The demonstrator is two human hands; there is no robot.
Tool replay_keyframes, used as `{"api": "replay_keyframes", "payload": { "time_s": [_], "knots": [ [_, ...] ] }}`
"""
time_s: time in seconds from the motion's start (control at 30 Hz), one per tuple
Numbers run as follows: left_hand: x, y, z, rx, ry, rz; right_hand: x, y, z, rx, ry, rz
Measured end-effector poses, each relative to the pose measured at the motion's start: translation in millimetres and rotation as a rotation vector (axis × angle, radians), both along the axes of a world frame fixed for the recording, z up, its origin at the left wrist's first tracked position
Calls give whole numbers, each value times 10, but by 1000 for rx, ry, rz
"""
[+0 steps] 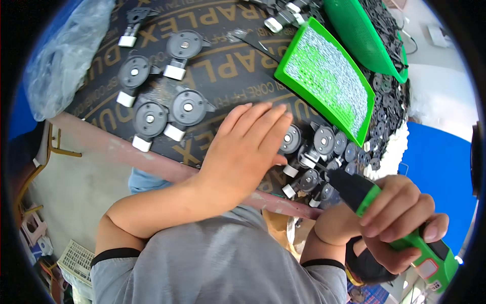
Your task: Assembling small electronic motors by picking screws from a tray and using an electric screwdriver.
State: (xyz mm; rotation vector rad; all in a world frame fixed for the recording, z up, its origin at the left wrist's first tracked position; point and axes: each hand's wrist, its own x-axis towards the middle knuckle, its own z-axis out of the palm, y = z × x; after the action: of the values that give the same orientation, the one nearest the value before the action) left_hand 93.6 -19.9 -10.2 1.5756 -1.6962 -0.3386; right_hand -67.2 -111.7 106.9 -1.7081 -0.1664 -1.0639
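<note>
My left hand lies palm down over the dark printed board, fingers stretched out and side by side. Its thumb is beside a round black plastic part with a white end; whatever lies under the palm is hidden. My right hand grips a green and black power screwdriver by its handle. The tool's thin bit points left toward a cluster of round black parts; I cannot tell whether it touches one. Several similar parts with white ends stand apart on the left.
A green tray full of small silvery pieces stands beyond my hands. Behind it a green basket holds black parts, with more discs heaped alongside. A clear plastic bag lies far left. The table's worn pinkish edge runs before me.
</note>
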Motion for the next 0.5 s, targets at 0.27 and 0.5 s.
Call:
{"api": "replay_keyframes", "payload": {
  "time_s": [0.27,0.5],
  "knots": [
    [957,277,545,158,-594,134,128,170,58,151,-72,-339],
    [735,166,310,82,-286,36,323,251,11,161,28,-339]
  ]
}}
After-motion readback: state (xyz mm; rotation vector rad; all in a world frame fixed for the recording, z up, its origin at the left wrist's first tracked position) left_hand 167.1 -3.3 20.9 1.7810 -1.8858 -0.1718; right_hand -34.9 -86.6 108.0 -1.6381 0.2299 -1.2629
